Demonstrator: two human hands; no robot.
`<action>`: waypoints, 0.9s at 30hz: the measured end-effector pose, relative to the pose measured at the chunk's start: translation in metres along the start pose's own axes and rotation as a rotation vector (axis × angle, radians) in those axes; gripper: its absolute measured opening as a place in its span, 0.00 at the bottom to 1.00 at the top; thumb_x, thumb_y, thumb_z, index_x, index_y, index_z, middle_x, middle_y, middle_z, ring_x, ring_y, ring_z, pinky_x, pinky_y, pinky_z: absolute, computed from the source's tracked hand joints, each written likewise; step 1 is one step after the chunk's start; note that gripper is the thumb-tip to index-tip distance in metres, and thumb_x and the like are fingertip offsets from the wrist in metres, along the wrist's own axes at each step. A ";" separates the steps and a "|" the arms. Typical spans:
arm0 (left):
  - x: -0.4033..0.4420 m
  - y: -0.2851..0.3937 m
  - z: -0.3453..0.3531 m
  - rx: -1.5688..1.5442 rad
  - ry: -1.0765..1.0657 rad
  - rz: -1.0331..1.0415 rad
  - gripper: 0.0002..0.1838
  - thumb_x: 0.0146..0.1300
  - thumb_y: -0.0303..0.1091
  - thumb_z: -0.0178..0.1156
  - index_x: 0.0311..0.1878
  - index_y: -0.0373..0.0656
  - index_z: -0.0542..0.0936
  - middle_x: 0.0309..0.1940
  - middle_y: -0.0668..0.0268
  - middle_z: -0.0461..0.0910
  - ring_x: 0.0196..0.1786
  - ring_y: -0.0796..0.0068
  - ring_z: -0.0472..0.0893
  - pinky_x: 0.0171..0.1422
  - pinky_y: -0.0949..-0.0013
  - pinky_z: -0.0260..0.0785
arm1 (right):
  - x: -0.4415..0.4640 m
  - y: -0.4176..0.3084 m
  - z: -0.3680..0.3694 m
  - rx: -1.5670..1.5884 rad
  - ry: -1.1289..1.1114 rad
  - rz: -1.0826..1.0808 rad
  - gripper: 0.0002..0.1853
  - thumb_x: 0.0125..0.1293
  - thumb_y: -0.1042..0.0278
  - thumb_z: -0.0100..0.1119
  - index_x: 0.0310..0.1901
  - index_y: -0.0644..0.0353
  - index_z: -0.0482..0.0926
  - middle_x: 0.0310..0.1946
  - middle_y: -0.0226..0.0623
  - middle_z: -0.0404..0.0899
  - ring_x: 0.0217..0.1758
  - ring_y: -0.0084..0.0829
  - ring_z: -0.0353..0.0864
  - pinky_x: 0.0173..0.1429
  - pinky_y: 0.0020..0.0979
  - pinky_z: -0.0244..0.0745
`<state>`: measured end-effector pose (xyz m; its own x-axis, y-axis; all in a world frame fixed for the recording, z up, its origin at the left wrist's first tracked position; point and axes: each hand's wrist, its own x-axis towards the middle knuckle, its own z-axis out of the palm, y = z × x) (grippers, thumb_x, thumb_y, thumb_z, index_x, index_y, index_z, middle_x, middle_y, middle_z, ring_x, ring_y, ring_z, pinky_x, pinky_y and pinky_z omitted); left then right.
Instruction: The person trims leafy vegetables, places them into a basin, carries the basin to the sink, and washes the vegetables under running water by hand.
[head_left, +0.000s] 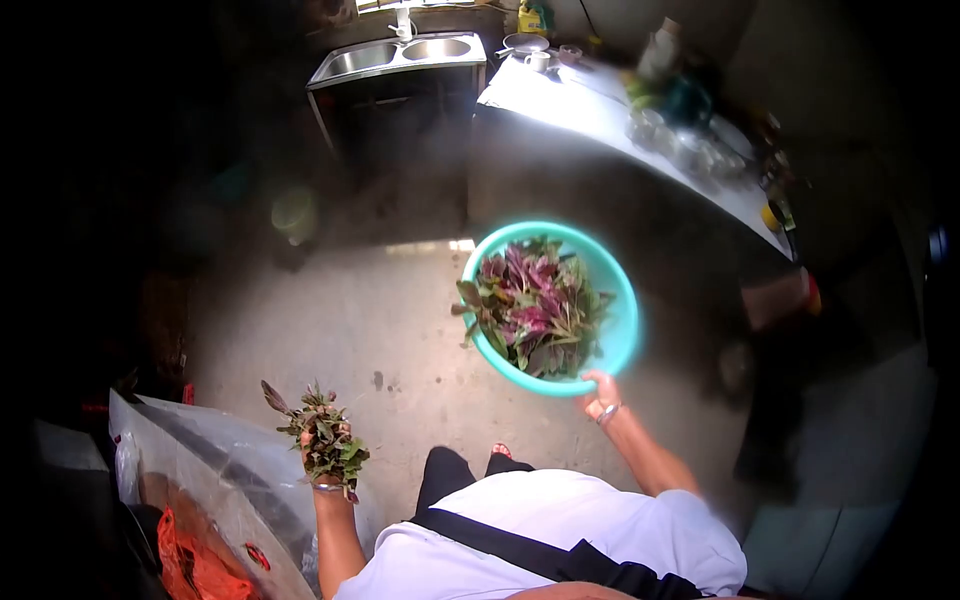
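My right hand point(601, 394) grips the near rim of a turquoise basin point(621, 320), thumb over the edge. Inside the basin lies a heap of purple and green leafy greens point(532, 305), some leaves hanging over its left rim. Off to the left, my left hand point(307, 452) is closed around a bunch of the same kind of leafy greens point(328, 432); leaves cover most of the fingers. Both hands are held out in front of my body, above the concrete floor.
A double-bowl steel sink point(395, 55) stands at the far wall. A white counter point(570, 105) with dishes and bottles runs along the right. At lower left is a plastic-covered surface point(215, 450) near a red plastic bag point(190, 565). A pale bucket point(295, 213) sits on the floor point(420, 330).
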<state>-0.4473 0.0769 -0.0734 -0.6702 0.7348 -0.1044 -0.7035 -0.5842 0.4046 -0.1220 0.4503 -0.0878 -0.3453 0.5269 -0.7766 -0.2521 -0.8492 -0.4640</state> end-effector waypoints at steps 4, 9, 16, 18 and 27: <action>0.088 0.019 0.022 0.070 0.008 0.064 0.27 0.52 0.43 0.60 0.55 0.42 0.70 0.49 0.61 0.74 0.42 0.60 0.76 0.38 0.61 0.74 | 0.048 -0.073 0.105 -0.041 0.028 -0.082 0.17 0.47 0.78 0.55 0.40 0.58 0.65 0.33 0.35 0.69 0.30 0.31 0.73 0.28 0.29 0.75; 0.238 0.044 0.018 0.058 0.080 0.027 0.29 0.55 0.45 0.59 0.57 0.40 0.68 0.47 0.61 0.74 0.35 0.63 0.75 0.33 0.64 0.73 | 0.150 -0.154 0.194 0.033 -0.052 -0.105 0.11 0.48 0.75 0.54 0.33 0.64 0.65 0.24 0.35 0.68 0.29 0.36 0.72 0.36 0.34 0.74; 0.480 0.064 0.086 0.187 -0.080 0.050 0.28 0.56 0.46 0.58 0.56 0.39 0.69 0.49 0.60 0.73 0.41 0.65 0.77 0.40 0.64 0.76 | 0.256 -0.245 0.312 0.088 -0.064 -0.237 0.10 0.54 0.73 0.48 0.36 0.69 0.64 0.30 0.45 0.71 0.31 0.45 0.77 0.38 0.45 0.79; 0.548 0.067 0.120 0.198 -0.105 -0.039 0.28 0.57 0.46 0.58 0.56 0.39 0.69 0.48 0.60 0.74 0.42 0.63 0.77 0.42 0.61 0.76 | 0.280 -0.267 0.329 0.093 -0.040 -0.218 0.09 0.53 0.73 0.48 0.34 0.68 0.65 0.29 0.44 0.70 0.30 0.44 0.77 0.37 0.44 0.79; 0.878 0.040 0.262 0.189 -0.544 -0.103 0.21 0.63 0.44 0.50 0.56 0.44 0.69 0.49 0.59 0.73 0.50 0.62 0.75 0.52 0.54 0.72 | 0.392 -0.330 0.360 0.278 -0.315 -0.247 0.03 0.51 0.73 0.49 0.29 0.61 0.68 0.26 0.41 0.73 0.29 0.41 0.78 0.35 0.41 0.79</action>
<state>-1.0022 0.7890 0.0897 -0.3477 0.8850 0.3097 -0.6708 -0.4656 0.5773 -0.4994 0.9497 -0.0863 -0.4910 0.7330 -0.4707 -0.5781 -0.6784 -0.4534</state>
